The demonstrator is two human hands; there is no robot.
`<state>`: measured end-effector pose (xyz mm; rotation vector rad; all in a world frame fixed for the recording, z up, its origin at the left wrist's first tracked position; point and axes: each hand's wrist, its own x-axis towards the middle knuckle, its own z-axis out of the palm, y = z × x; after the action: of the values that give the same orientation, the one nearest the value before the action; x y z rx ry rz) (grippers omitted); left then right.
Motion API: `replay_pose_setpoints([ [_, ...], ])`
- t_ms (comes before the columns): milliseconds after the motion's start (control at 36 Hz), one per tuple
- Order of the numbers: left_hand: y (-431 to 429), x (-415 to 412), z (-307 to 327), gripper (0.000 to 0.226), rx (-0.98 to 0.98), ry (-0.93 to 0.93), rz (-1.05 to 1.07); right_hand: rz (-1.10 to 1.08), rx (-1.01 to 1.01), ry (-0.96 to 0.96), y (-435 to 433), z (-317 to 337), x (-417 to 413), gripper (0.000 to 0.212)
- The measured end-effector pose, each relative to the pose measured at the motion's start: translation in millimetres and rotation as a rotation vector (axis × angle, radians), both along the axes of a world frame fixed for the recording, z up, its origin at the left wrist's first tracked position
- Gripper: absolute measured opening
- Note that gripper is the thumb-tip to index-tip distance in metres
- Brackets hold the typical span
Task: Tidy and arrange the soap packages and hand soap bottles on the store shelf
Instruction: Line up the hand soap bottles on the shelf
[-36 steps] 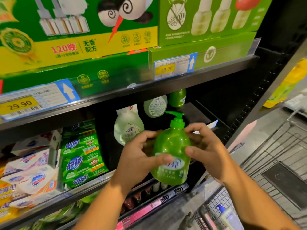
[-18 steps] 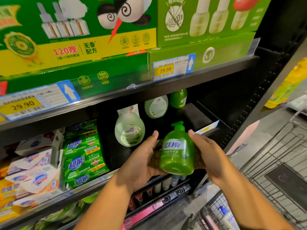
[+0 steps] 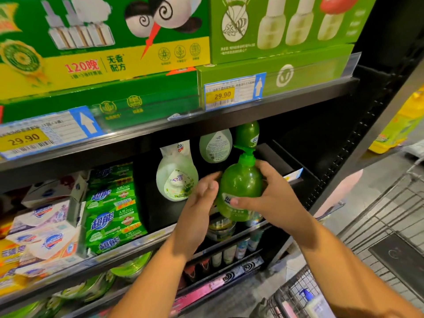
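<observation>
The right hand (image 3: 273,198) grasps the round green plastic pump bottle (image 3: 241,187) by its belly, just in front of the black metal shelf (image 3: 282,157). The left hand (image 3: 199,203) hangs slack beside it. The bottle looks full, heavyish and slick, so hold the belly, not the pump.

My left hand (image 3: 202,195) and my right hand (image 3: 274,195) were both bare, and so were my wrists. My left forearm (image 3: 160,271) and right forearm (image 3: 339,267) were uncovered all the way to the bottom edge of the view. The nail on my right thumb (image 3: 238,201) was trimmed short. My left fingers were blurred, so I could not make out their detail.
</observation>
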<state>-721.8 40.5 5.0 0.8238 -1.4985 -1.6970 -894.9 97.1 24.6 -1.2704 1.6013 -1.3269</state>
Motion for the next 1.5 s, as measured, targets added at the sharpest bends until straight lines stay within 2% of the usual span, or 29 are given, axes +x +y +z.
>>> replay_pose_setpoints([
  [56, -7.4, 1.9, -10.7, 0.025, -0.105, -0.147, 0.075, -0.039, -0.004, 0.142, -11.8, -3.6, -4.5, 0.083],
  [83, -12.5, 4.7, -18.7, 0.025, -0.197, -0.282, 0.108, -0.052, -0.016, 0.196, -18.1, -4.4, -6.9, 0.082],
  [167, -27.1, 16.2, -44.0, 0.039, -0.525, -0.779, 0.169, -0.069, -0.044, 0.258, -37.5, -7.3, -15.4, 0.079],
  [222, -29.6, 23.2, -53.8, 0.059, -0.675, -1.065, 0.149, -0.074, -0.03, 0.25, -53.0, -14.2, -21.8, 0.078],
  [278, -24.6, 24.6, -55.6, 0.08, -0.788, -1.261, 0.08, -0.084, -0.009, 0.291, -69.9, -22.6, -26.6, 0.08],
  [333, -19.6, 23.6, -53.7, 0.079, -0.758, -1.352, 0.028, -0.085, 0.033, 0.346, -84.5, -31.4, -29.1, 0.083],
  [389, -18.8, 21.8, -54.6, 0.063, -0.739, -1.382, 0.013, -0.067, 0.08, 0.373, -93.9, -39.5, -30.1, 0.084],
  [444, -18.8, 21.5, -56.0, 0.058, -0.722, -1.4, -0.005, -0.037, 0.099, 0.383, -99.7, -46.8, -30.5, 0.085],
  [583, -17.8, 18.1, -54.7, 0.054, -0.662, -1.414, -0.019, 0.062, 0.202, 0.452, -114.2, -52.3, -32.0, 0.078],
  [667, -17.8, 15.6, -54.0, 0.053, -0.649, -1.415, -0.008, 0.111, 0.203, 0.472, -124.6, -52.1, -29.5, 0.082],
  [722, -18.2, 14.4, -53.4, 0.052, -0.619, -1.396, -0.006, 0.12, 0.193, 0.457, -131.0, -51.9, -28.5, 0.09],
  [778, -18.2, 14.0, -52.5, 0.052, -0.591, -1.38, -0.01, 0.175, 0.184, 0.362, -132.0, -51.5, -32.6, 0.094],
  [806, -18.7, 14.1, -52.4, 0.052, -0.584, -1.375, -0.009, 0.213, 0.175, 0.28, -129.6, -51.2, -36.8, 0.088],
  [861, -19.6, 14.3, -51.7, 0.052, -0.578, -1.375, -0.012, 0.191, 0.147, 0.138, -123.1, -52.8, -50.0, 0.056],
  [917, -20.5, 13.4, -50.9, 0.053, -0.572, -1.389, -0.026, -0.015, 0.075, 0.114, -123.0, -55.5, -68.5, 0.025],
  [944, -20.5, 12.6, -50.2, 0.053, -0.568, -1.394, -0.032, -0.137, 0.043, 0.186, -127.1, -58.7, -81.0, 0.021],
  [1000, -20.6, 11.2, -49.6, 0.053, -0.561, -1.402, -0.038, -0.305, 0.03, 0.358, -138.7, -64.5, -106.0, 0.032],
  [1056, -21.0, 10.6, -50.2, 0.053, -0.556, -1.408, -0.037, -0.364, 0.063, 0.438, -150.3, -65.0, -126.1, 0.053],
  [1139, -21.9, 10.8, -52.9, 0.053, -0.545, -1.41, -0.039, -0.36, 0.026, 0.416, -164.3, -58.6, -140.1, 0.086],
  [1194, -22.3, 11.2, -54.0, 0.054, -0.536, -1.408, -0.041, -0.315, 0.005, 0.387, -171.8, -53.2, -140.5, 0.097],
  [1333, -21.7, 11.3, -52.0, 0.054, -0.528, -1.412, -0.04, -0.26, 0.16, 0.378, -195.0, -49.7, -145.3, 0.108],
  [1417, -21.0, 11.0, -50.6, 0.054, -0.528, -1.41, -0.038, -0.272, 0.264, 0.433, -203.2, -43.4, -145.2, 0.102],
  [1500, -21.0, 10.5, -49.7, 0.054, -0.531, -1.414, -0.041, -0.271, 0.275, 0.387, -204.5, -42.0, -141.1, 0.099],
])
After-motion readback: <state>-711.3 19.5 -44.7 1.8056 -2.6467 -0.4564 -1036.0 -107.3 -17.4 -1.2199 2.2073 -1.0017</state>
